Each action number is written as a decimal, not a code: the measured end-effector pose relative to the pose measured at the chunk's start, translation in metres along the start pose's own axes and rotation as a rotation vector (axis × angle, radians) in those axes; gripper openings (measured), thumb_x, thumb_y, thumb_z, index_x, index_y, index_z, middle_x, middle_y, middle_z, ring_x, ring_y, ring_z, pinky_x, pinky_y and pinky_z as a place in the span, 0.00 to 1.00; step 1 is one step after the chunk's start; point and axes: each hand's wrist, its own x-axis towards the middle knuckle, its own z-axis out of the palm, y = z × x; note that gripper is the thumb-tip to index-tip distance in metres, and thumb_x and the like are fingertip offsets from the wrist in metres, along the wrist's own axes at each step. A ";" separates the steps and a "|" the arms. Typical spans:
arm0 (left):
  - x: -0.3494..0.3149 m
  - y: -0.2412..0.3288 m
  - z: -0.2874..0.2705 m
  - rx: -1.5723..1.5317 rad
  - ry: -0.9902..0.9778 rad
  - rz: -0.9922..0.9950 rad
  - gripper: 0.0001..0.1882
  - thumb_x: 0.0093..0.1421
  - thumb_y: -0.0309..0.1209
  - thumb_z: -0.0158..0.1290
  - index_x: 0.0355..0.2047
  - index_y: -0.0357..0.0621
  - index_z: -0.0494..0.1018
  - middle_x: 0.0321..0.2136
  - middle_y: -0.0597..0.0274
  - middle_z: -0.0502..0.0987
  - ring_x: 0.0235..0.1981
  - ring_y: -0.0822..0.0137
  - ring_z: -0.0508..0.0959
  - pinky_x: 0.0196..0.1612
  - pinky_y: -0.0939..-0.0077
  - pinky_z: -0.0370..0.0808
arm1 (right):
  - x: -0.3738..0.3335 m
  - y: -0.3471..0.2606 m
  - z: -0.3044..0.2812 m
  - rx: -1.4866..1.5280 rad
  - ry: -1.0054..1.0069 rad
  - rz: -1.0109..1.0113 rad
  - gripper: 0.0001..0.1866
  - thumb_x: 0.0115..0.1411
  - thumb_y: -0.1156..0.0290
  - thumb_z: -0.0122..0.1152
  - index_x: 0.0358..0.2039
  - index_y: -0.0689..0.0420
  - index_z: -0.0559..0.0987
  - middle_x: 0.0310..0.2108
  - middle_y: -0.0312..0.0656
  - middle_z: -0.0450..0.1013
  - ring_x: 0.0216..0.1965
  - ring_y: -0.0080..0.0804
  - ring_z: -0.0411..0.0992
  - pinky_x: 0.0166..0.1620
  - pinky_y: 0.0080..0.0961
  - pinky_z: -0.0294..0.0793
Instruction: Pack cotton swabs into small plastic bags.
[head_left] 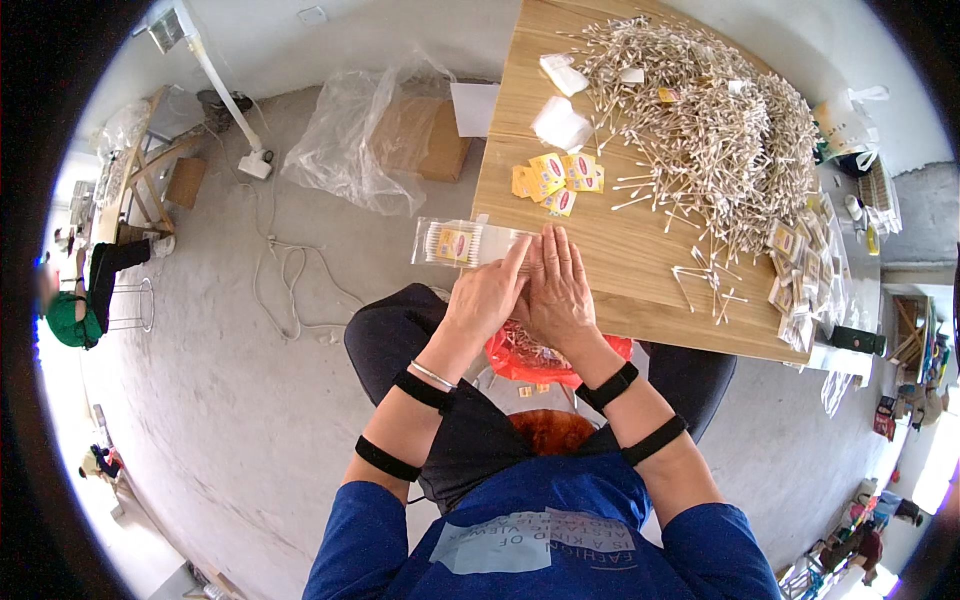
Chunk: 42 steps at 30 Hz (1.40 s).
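Observation:
My hands meet at the near left edge of the wooden table (pixel 640 285). My right hand (pixel 557 290) lies flat, its fingers straight and side by side, pointing away from me. Against it from the left presses my left hand (pixel 485 300), closed, with one finger reaching forward; what lies under its fingers is hidden. White tips, like cotton swabs, peek out just beyond these fingers. Left of them, a clear packet (pixel 450 243) of cotton swabs with a yellow card inside juts past the table edge. Several yellow cards (pixel 548 178) lie farther up the table.
A large heap of loose cotton swabs (pixel 710 130) covers the far right. Filled packets (pixel 805 265) pile at the right edge. White plastic bundles (pixel 562 122) lie at the back. Below the table edge hangs a red bag (pixel 520 355). A cardboard box (pixel 425 135) and cables (pixel 285 265) are on the floor.

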 end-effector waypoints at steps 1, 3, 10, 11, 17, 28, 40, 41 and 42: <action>0.002 -0.004 0.003 0.012 0.004 0.016 0.24 0.63 0.35 0.47 0.59 0.45 0.60 0.31 0.49 0.79 0.31 0.50 0.80 0.34 0.58 0.77 | 0.000 -0.001 -0.001 0.027 0.011 0.003 0.38 0.61 0.53 0.42 0.63 0.69 0.54 0.67 0.59 0.46 0.69 0.50 0.42 0.69 0.42 0.40; 0.006 -0.011 0.008 0.026 0.010 0.032 0.25 0.63 0.35 0.47 0.60 0.46 0.59 0.29 0.49 0.79 0.30 0.49 0.80 0.32 0.58 0.77 | 0.001 -0.002 -0.003 0.031 0.003 -0.005 0.38 0.61 0.53 0.42 0.63 0.69 0.54 0.67 0.58 0.46 0.69 0.50 0.42 0.69 0.42 0.40; 0.008 -0.008 0.004 0.068 -0.035 0.044 0.25 0.63 0.33 0.46 0.61 0.43 0.59 0.28 0.47 0.79 0.30 0.50 0.80 0.32 0.58 0.77 | 0.000 0.003 -0.004 0.081 0.009 -0.050 0.36 0.63 0.54 0.43 0.63 0.67 0.55 0.66 0.58 0.47 0.69 0.50 0.42 0.69 0.42 0.38; 0.007 -0.006 0.002 0.060 -0.050 0.031 0.25 0.64 0.33 0.46 0.60 0.42 0.60 0.28 0.47 0.79 0.30 0.50 0.80 0.32 0.58 0.77 | 0.000 0.002 -0.004 0.080 0.010 -0.049 0.36 0.63 0.54 0.43 0.63 0.67 0.55 0.66 0.58 0.47 0.69 0.50 0.42 0.69 0.42 0.38; 0.000 -0.016 0.008 0.086 0.036 0.086 0.23 0.62 0.30 0.42 0.58 0.38 0.59 0.26 0.49 0.79 0.28 0.52 0.80 0.31 0.59 0.77 | 0.000 -0.008 -0.001 0.021 -0.031 -0.054 0.35 0.63 0.54 0.42 0.64 0.67 0.55 0.67 0.58 0.46 0.69 0.50 0.41 0.69 0.42 0.38; -0.002 -0.072 -0.023 -0.214 0.540 -0.058 0.23 0.66 0.33 0.44 0.60 0.42 0.60 0.54 0.48 0.68 0.59 0.51 0.64 0.60 0.59 0.60 | 0.013 -0.021 0.001 0.103 -0.022 -0.078 0.40 0.62 0.52 0.47 0.63 0.71 0.52 0.66 0.60 0.46 0.69 0.52 0.41 0.69 0.43 0.39; 0.015 -0.115 0.009 -1.022 0.227 -0.066 0.33 0.70 0.51 0.33 0.65 0.37 0.53 0.65 0.54 0.54 0.67 0.60 0.52 0.67 0.68 0.48 | 0.021 -0.028 0.001 0.118 -0.063 -0.077 0.41 0.60 0.53 0.49 0.64 0.70 0.50 0.67 0.58 0.44 0.69 0.51 0.40 0.69 0.42 0.39; 0.014 -0.116 0.009 -1.028 0.217 -0.075 0.34 0.69 0.51 0.32 0.64 0.36 0.53 0.65 0.53 0.55 0.67 0.59 0.53 0.67 0.68 0.48 | 0.022 -0.029 0.001 0.119 -0.065 -0.079 0.41 0.60 0.53 0.49 0.64 0.70 0.50 0.67 0.58 0.44 0.69 0.51 0.40 0.69 0.42 0.39; 0.014 -0.118 0.009 -1.029 0.218 -0.078 0.34 0.69 0.51 0.32 0.64 0.36 0.53 0.65 0.53 0.55 0.67 0.59 0.53 0.67 0.68 0.48 | 0.022 -0.030 0.001 0.117 -0.067 -0.083 0.41 0.60 0.53 0.50 0.64 0.70 0.50 0.67 0.58 0.44 0.69 0.51 0.40 0.69 0.42 0.40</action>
